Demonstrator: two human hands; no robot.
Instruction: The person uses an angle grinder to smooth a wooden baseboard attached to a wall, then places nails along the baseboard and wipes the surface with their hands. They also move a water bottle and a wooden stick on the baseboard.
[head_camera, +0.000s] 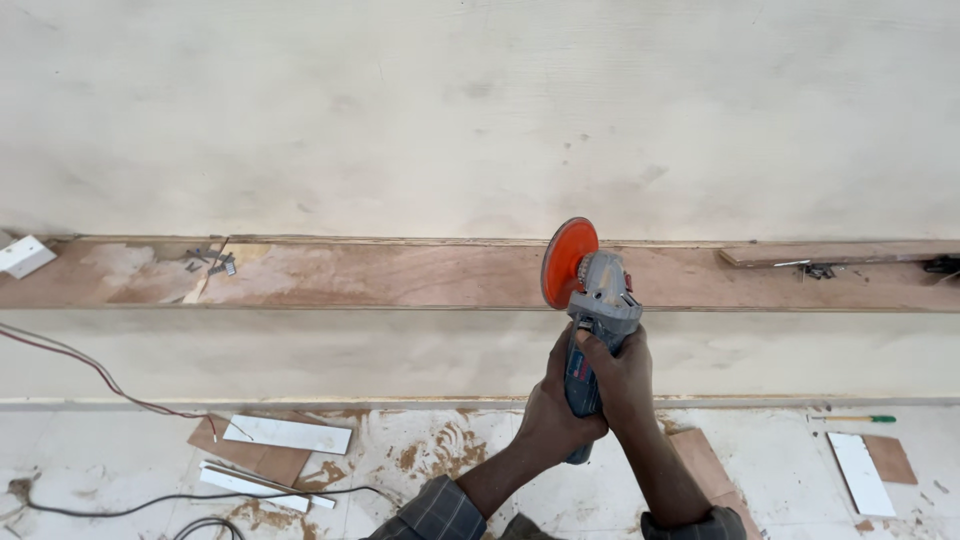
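Note:
Both of my hands grip a grey and blue angle grinder with an orange disc. My left hand wraps the lower body from the left. My right hand clasps it from the right, a little higher. The disc stands on edge over a long brown plywood ledge that runs between pale, whitish panels. Whether the disc touches the wood I cannot tell.
Several small metal bits and a white block lie at the ledge's left end, a wooden strip at its right. On the dusty floor lie white and brown offcuts, cables, a green-tipped pencil and another white piece.

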